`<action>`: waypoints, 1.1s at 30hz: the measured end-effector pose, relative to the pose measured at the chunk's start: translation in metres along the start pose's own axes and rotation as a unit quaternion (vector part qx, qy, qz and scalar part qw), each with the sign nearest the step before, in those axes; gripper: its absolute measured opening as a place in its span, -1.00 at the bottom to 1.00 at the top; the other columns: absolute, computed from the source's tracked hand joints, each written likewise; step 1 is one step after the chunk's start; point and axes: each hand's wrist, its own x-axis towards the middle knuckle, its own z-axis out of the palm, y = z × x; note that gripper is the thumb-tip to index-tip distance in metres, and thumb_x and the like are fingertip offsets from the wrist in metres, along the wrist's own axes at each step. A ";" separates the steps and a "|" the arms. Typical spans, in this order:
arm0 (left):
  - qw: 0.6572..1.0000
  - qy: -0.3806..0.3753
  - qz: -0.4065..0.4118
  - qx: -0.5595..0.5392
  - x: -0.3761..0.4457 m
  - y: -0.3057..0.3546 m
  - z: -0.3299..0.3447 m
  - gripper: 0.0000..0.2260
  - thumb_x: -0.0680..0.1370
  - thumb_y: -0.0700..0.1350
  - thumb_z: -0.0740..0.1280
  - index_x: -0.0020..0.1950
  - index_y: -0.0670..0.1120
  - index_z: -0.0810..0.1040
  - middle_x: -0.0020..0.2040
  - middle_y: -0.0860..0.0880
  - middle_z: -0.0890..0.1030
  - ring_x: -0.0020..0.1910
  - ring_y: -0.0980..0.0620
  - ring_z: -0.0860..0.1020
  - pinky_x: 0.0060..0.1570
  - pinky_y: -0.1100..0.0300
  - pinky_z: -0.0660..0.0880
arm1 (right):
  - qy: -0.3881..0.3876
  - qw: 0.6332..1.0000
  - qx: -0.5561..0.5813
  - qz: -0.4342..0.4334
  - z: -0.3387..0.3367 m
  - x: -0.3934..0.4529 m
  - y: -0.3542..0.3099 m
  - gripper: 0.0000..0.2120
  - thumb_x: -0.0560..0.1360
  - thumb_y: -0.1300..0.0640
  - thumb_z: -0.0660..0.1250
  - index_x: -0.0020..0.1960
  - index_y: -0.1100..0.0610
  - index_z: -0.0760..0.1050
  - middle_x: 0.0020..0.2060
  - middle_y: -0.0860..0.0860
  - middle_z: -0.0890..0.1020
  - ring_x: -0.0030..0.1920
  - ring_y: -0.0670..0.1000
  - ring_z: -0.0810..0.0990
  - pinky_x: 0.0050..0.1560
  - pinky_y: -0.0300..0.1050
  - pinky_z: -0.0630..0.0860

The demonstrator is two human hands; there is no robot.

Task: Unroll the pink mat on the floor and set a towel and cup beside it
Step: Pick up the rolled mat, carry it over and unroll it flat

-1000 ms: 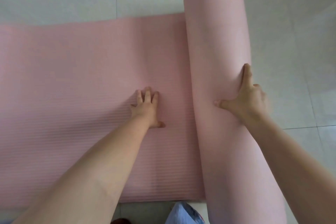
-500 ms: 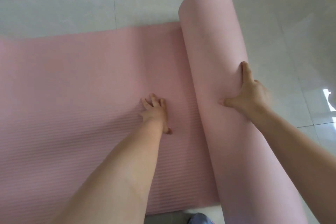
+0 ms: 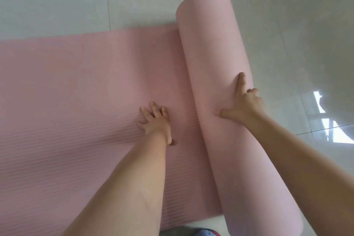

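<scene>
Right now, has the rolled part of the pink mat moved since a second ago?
No: the roll sits as far right of the floor grout line as before.

Matt, finely ribbed pink foam mat [image 3: 76,92] on glossy floor tiles [image 3: 306,44].

Roll [image 3: 214,67] right of flat mat [image 3: 76,92], both on floor [image 3: 57,9].

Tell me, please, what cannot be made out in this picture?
Head view:
- Mat: left end cut off by the picture edge.
- Roll: how much is left, wound up inside.
- Towel and cup: out of frame.
- Blue cloth: cut off by the bottom edge, unidentifiable.
</scene>
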 end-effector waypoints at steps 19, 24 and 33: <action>0.999 0.047 0.018 -0.003 0.004 -0.010 0.012 0.10 0.31 0.11 0.51 0.54 -0.11 -0.22 0.52 -0.17 -0.35 0.47 -0.36 -0.27 0.37 -0.34 0.07 | 0.054 0.996 0.058 -0.042 0.000 -0.002 0.035 0.16 0.15 -0.08 0.55 0.48 -0.04 -0.17 0.07 0.21 0.56 0.06 0.23 0.53 -0.14 -0.11 0.34; 0.998 0.059 0.004 -0.007 -0.001 -0.006 0.011 0.11 0.30 0.09 0.53 0.54 -0.09 -0.21 0.53 -0.16 -0.31 0.49 -0.33 -0.24 0.37 -0.31 0.08 | 0.014 0.999 0.016 -0.038 -0.008 -0.005 0.029 0.18 0.16 -0.17 0.51 0.48 -0.01 -0.23 0.24 0.26 0.41 0.22 0.25 0.43 0.10 -0.01 0.40; 0.995 0.097 0.007 -0.025 0.005 -0.014 0.021 0.09 0.28 0.11 0.53 0.55 -0.06 -0.16 0.55 -0.13 -0.26 0.50 -0.28 -0.24 0.42 -0.24 0.07 | 0.015 0.846 -0.326 -0.421 0.044 -0.041 0.002 -0.61 0.55 0.12 -0.01 0.32 0.12 0.38 0.36 0.05 0.38 0.52 0.07 -0.07 0.35 0.32 -0.40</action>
